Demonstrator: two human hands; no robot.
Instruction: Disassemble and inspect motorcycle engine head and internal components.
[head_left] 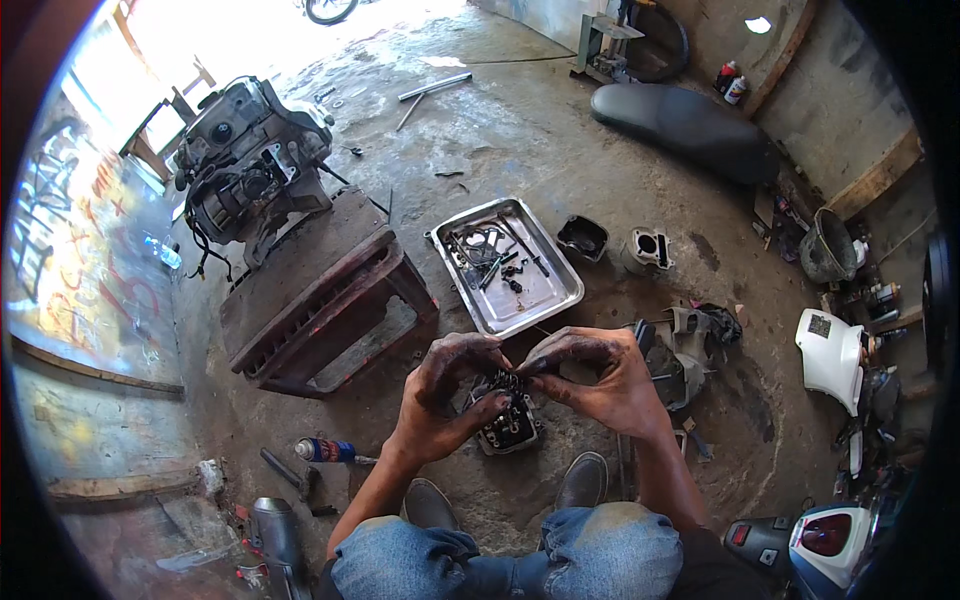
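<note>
Between my knees a dark engine cylinder head (pixel 512 432) rests low near the floor, its top partly covered by my hands. My left hand (pixel 452 388) curls over its left side, fingers and thumb closing on a small dark part whose kind I cannot make out. From the right, my right hand (pixel 598 378) meets it in a pinch, thumb and forefinger pressed together at the same spot. Whatever is in that pinch is too small to name. Both hands are smeared with black grease. Just beyond them is a metal tray (pixel 560 297) of loose bolts and small parts.
An engine (pixel 250 150) sits on an upturned dark crate (pixel 330 300) at left. Right of the tray are an engine cylinder (pixel 648 250) and a black cover (pixel 582 238). A motorcycle seat (pixel 685 125), spray can (pixel 325 450) and white fairing (pixel 830 360) lie around.
</note>
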